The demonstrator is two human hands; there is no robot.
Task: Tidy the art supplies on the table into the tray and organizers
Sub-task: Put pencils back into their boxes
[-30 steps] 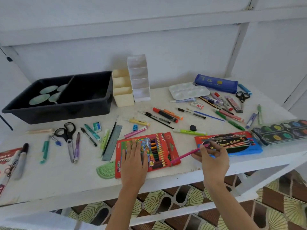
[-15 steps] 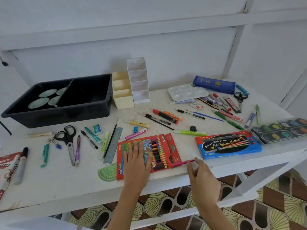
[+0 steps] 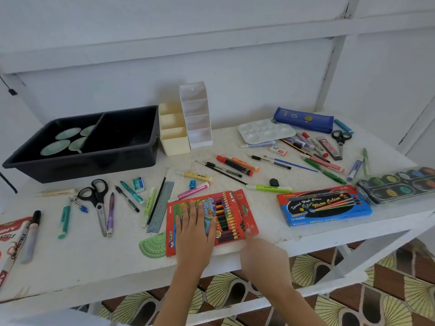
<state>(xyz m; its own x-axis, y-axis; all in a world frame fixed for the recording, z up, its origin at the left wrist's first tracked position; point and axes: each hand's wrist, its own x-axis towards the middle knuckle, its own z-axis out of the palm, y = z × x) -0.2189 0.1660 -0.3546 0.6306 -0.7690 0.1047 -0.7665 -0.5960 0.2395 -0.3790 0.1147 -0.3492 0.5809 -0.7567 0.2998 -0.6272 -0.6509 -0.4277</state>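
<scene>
A red box of colour pencils (image 3: pixel 231 208) lies open near the table's front edge, its pencils showing. My left hand (image 3: pixel 193 228) presses flat on the box's left half with straight fingers. My right hand (image 3: pixel 263 257) is at the box's lower right corner, its back to the camera and blurred; its fingertips and anything in them are hidden. The black divided tray (image 3: pixel 94 158) stands at the back left, with the cream organizer (image 3: pixel 175 142) and the white organizer (image 3: pixel 199 123) beside it. Pens, markers and brushes lie scattered over the white table (image 3: pixel 94 260).
A blue watercolour box (image 3: pixel 324 207) and a paint set (image 3: pixel 397 184) sit at the right edge. Black scissors (image 3: pixel 96 196), a ruler (image 3: pixel 162 205) and a green protractor (image 3: pixel 153 247) lie left of the pencil box. An oil pastels pack (image 3: pixel 9 243) is at far left.
My right hand carried a pink pencil from the watercolour box leftward to the red box's corner; the pencil is no longer visible. My left hand stayed flat on the box.
</scene>
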